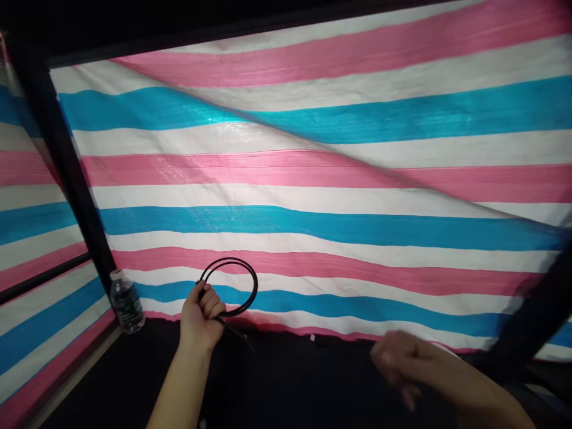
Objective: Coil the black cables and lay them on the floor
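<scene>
Probably light and springy, the cable (256, 286) stands looped in about 2 turns beside the left hand (203, 316), whose curled fingers clasp it above the table (290, 387). Its gathered turns look the best place to hold, keeping the coil together. The right hand (404, 360) is bent and blurred; I cannot tell whether it grips anything. Room seems to lie between the 2 hands, with the sheet (313, 227) behind and the bottle (127, 305) leftward.

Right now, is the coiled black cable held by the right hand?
No, the left hand grips the coiled black cable, apart from the right hand.
</scene>
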`<state>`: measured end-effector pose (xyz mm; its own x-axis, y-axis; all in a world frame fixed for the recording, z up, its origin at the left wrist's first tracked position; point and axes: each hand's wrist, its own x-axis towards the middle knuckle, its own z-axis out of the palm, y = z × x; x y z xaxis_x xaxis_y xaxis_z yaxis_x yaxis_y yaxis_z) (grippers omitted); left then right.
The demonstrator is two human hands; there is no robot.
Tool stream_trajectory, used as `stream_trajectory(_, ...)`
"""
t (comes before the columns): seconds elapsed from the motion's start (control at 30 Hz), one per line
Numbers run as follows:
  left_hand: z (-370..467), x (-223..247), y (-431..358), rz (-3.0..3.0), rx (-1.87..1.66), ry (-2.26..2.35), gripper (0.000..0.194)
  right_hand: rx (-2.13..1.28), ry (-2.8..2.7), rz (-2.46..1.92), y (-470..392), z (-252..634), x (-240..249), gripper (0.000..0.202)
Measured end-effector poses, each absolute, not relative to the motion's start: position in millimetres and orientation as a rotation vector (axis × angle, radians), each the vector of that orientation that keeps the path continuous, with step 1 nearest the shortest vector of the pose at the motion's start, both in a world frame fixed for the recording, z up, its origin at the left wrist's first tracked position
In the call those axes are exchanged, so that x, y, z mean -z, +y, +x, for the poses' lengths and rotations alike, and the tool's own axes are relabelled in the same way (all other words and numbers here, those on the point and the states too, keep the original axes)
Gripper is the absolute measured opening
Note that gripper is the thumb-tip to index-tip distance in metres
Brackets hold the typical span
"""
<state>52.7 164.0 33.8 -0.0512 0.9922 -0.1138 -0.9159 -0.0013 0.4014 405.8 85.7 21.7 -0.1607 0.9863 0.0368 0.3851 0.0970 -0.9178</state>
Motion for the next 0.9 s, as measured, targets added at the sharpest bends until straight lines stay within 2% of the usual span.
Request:
stream_trajectory(0.1,44.6,-39.6,160.5,0.177,-1.618,0.338,0.032,-1.389,-1.960,-1.466,85.9,403.8,-16.8,0.027)
stream_trajectory(0.17,45.9,-42.5,157.0,0.156,-1.659,0.306,0.032,-1.393,-2.046,-1.514,89.4,388.9,-14.6,0.014)
stream_trajectory(0.27,55.8,-44.9,150.5,0.225,-1.725,0.324,0.031,-1.374,-2.172,-1.448,92.4,353.1,-14.7,0.015)
stream_trajectory(0.43,80.5,-45.9,137.7,0.410,-1.774,0.379,0.026,-1.158,-2.218,-1.144,84.6,299.3,-27.6,0.022)
stream_trajectory(0.5,89.2,-46.2,133.5,0.411,-1.754,0.397,0.027,-1.061,-2.191,-1.048,81.9,287.1,-30.9,0.018)
stream_trajectory(0.57,96.2,-45.8,131.0,0.380,-1.710,0.423,0.029,-0.850,-2.200,-0.989,81.7,279.5,-29.4,0.014)
stream_trajectory(0.7,104.8,-41.4,130.9,0.306,-1.651,0.470,0.033,-0.273,-2.164,-0.760,84.9,271.9,-19.2,0.025)
stream_trajectory(0.77,106.2,-38.2,132.5,0.299,-1.632,0.491,0.036,-0.132,-2.183,-0.604,84.9,271.0,-17.3,0.022)
stream_trajectory(0.83,106.1,-35.9,134.3,0.321,-1.614,0.511,0.038,-0.160,-2.243,-0.470,82.0,273.0,-17.8,0.022)
stream_trajectory(0.9,104.8,-35.4,135.9,0.350,-1.587,0.525,0.039,-0.351,-2.254,-0.460,76.2,278.2,-18.8,0.035)
